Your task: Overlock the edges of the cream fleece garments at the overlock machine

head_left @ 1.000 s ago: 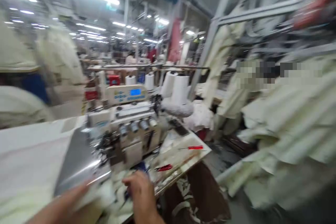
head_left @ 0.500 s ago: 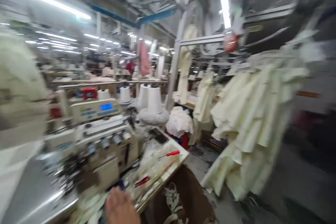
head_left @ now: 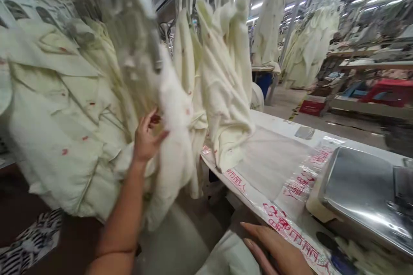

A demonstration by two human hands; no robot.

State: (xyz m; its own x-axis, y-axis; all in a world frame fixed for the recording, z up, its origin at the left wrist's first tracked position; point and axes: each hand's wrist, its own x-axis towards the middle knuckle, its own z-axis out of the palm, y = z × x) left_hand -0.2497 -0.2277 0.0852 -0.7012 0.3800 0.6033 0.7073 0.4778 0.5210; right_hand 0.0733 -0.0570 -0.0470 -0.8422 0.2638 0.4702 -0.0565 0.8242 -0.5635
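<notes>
My left hand (head_left: 146,137) reaches up among the hanging cream garments, its fingers curved and thumb apart. Just beyond its fingertips is a motion-blurred cream garment (head_left: 176,124); whether they touch is unclear. Low in the view my right hand (head_left: 277,249) has its fingers stretched out and holds nothing visible. A piece of pale cloth (head_left: 230,255) lies beside its fingertips. More cream garments (head_left: 54,116) with small red marks hang to the left, and another cream garment (head_left: 226,90) hangs over the table's near corner.
A white table (head_left: 264,133) carries clear plastic printed with red characters (head_left: 297,184). The metal-plated sewing machine (head_left: 358,184) stands on it at the right. Farther back are a garment rack (head_left: 312,38) and a red stool (head_left: 389,92). Black-and-white striped fabric (head_left: 30,240) lies lower left.
The view has swung from a sewing machine with thread cones to the hanging garments and plastic-covered table. One hand showed before, low in the view; now both hands are visible.
</notes>
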